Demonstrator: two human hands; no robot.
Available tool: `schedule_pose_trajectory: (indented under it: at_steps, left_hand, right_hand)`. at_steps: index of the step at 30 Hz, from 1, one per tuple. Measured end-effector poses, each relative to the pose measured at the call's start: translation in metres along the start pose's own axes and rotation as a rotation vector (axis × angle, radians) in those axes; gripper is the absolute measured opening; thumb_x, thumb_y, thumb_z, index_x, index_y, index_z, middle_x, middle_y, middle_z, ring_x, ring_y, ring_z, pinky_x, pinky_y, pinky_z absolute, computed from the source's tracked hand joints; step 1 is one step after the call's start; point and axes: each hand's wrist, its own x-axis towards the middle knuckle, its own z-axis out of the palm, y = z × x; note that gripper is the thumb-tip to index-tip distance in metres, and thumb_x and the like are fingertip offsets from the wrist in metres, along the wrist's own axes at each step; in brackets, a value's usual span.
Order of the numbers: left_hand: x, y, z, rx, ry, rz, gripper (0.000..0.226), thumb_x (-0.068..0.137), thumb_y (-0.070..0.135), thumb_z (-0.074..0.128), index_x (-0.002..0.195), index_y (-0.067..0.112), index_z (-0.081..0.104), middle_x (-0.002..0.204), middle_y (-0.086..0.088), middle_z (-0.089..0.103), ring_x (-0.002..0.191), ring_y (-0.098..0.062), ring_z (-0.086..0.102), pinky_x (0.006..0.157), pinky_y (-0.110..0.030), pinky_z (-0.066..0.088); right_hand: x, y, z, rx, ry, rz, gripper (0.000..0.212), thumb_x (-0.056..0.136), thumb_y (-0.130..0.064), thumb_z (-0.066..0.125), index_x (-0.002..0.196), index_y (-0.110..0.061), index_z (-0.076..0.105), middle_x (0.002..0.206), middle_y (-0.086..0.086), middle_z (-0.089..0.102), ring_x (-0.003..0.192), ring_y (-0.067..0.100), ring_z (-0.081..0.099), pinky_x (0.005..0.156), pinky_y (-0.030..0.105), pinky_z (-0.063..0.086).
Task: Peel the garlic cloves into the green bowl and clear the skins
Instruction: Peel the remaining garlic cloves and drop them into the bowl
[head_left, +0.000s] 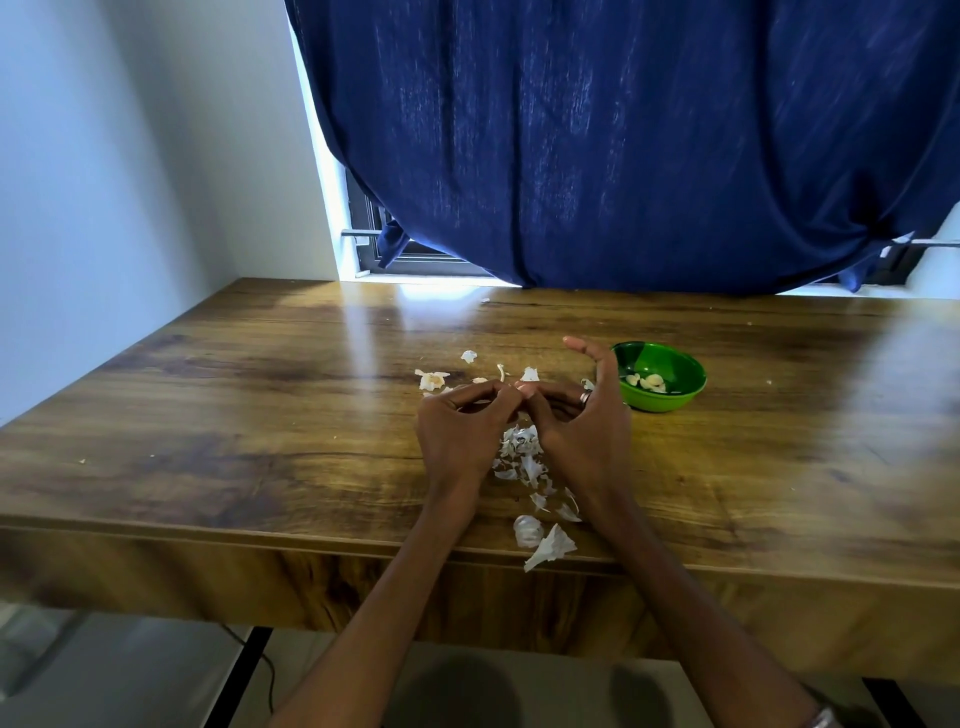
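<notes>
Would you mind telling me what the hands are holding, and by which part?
Both hands pinch a small garlic clove between their fingertips; which part of it cannot be told.

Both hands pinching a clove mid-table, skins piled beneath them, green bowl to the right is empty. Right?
Not quite. The green bowl isn't empty: the head view shows several peeled cloves in it. The rest stands: both hands meet over the skins.

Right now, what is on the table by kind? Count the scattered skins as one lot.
Bowl: 1, green, holding peeled cloves
Skins: 1 lot, scattered
Left hand and right hand: 2, pinching something small between them, too hidden to name
Total: 4
</notes>
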Motion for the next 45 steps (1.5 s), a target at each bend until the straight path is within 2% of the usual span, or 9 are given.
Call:
schedule_pose_trajectory:
  at_steps: [5, 11, 15, 18, 22, 32, 35, 39, 45]
  left_hand:
    - [0.003, -0.005, 0.000, -0.045, -0.012, -0.057, 0.009, 0.079, 0.008, 0.079, 0.087, 0.011, 0.081, 0.076, -0.001, 0.077, 0.073, -0.018, 0.076, 0.072, -0.037, 0.063]
    - [0.004, -0.004, -0.001, -0.161, -0.034, -0.159, 0.011, 0.084, 0.004, 0.075, 0.094, -0.001, 0.078, 0.078, -0.011, 0.077, 0.075, -0.023, 0.076, 0.069, -0.029, 0.061]
    - [0.006, -0.005, -0.002, -0.225, -0.069, -0.228, 0.010, 0.085, 0.004, 0.074, 0.091, -0.003, 0.077, 0.081, -0.016, 0.076, 0.081, -0.026, 0.076, 0.077, -0.034, 0.062]
    - [0.006, -0.006, -0.002, -0.237, -0.079, -0.241, 0.010, 0.085, 0.005, 0.074, 0.090, -0.003, 0.077, 0.082, -0.016, 0.076, 0.081, -0.026, 0.076, 0.079, -0.035, 0.061]
    - [0.004, -0.005, -0.002, -0.194, -0.081, -0.186, 0.009, 0.086, 0.005, 0.073, 0.091, 0.001, 0.078, 0.081, -0.012, 0.077, 0.080, -0.023, 0.076, 0.074, -0.029, 0.061]
    - [0.007, -0.007, -0.003, -0.225, -0.119, -0.260, 0.010, 0.084, 0.007, 0.076, 0.089, -0.001, 0.078, 0.083, -0.016, 0.077, 0.083, -0.026, 0.076, 0.078, -0.034, 0.060]
    - [0.006, -0.003, -0.003, -0.273, -0.181, -0.279, 0.007, 0.085, 0.004, 0.073, 0.081, 0.003, 0.078, 0.081, -0.016, 0.075, 0.080, -0.024, 0.074, 0.076, -0.034, 0.059]
    - [0.005, 0.000, -0.005, -0.314, -0.258, -0.284, 0.028, 0.088, 0.004, 0.066, 0.064, 0.013, 0.075, 0.073, -0.009, 0.072, 0.072, -0.018, 0.070, 0.075, -0.034, 0.059]
    - [0.005, -0.001, -0.004, -0.244, -0.213, -0.235, 0.024, 0.090, 0.007, 0.065, 0.068, 0.013, 0.073, 0.072, -0.006, 0.071, 0.074, -0.015, 0.069, 0.073, -0.032, 0.055]
  right_hand:
    - [-0.001, -0.005, -0.002, 0.019, 0.005, 0.013, 0.059, 0.088, -0.005, 0.077, 0.137, -0.017, 0.046, 0.088, -0.006, 0.075, 0.079, -0.006, 0.072, 0.069, 0.005, 0.050]
    - [0.000, -0.003, -0.003, 0.033, 0.027, 0.047, 0.059, 0.089, -0.002, 0.075, 0.137, -0.018, 0.045, 0.090, -0.006, 0.076, 0.079, -0.001, 0.073, 0.070, 0.010, 0.054]
    - [0.000, -0.002, -0.004, 0.052, 0.034, 0.064, 0.061, 0.088, -0.002, 0.075, 0.138, -0.018, 0.045, 0.084, -0.014, 0.074, 0.082, 0.000, 0.073, 0.074, 0.014, 0.057]
    - [0.000, -0.001, -0.005, 0.041, 0.024, 0.071, 0.060, 0.089, -0.004, 0.076, 0.138, -0.019, 0.046, 0.076, -0.021, 0.073, 0.080, -0.003, 0.072, 0.074, 0.015, 0.057]
    - [-0.001, -0.001, -0.004, 0.043, 0.001, 0.051, 0.062, 0.086, -0.010, 0.080, 0.137, -0.022, 0.046, 0.084, -0.013, 0.075, 0.080, -0.002, 0.073, 0.074, 0.013, 0.056]
    - [0.003, 0.008, -0.005, 0.113, -0.022, 0.099, 0.066, 0.088, -0.009, 0.077, 0.142, -0.023, 0.040, 0.101, 0.003, 0.078, 0.095, 0.012, 0.075, 0.092, 0.040, 0.060]
    - [0.003, 0.006, -0.006, 0.200, -0.042, 0.145, 0.062, 0.089, -0.009, 0.076, 0.139, -0.026, 0.042, 0.099, 0.003, 0.078, 0.097, 0.014, 0.075, 0.093, 0.043, 0.060]
    - [0.005, 0.006, -0.008, 0.297, -0.071, 0.196, 0.062, 0.089, -0.006, 0.076, 0.139, -0.025, 0.044, 0.100, 0.005, 0.079, 0.100, 0.021, 0.074, 0.096, 0.050, 0.058]
    - [0.002, 0.002, -0.009, 0.163, -0.186, 0.054, 0.059, 0.092, 0.001, 0.070, 0.141, -0.022, 0.048, 0.107, 0.001, 0.078, 0.101, 0.013, 0.074, 0.089, 0.033, 0.061]
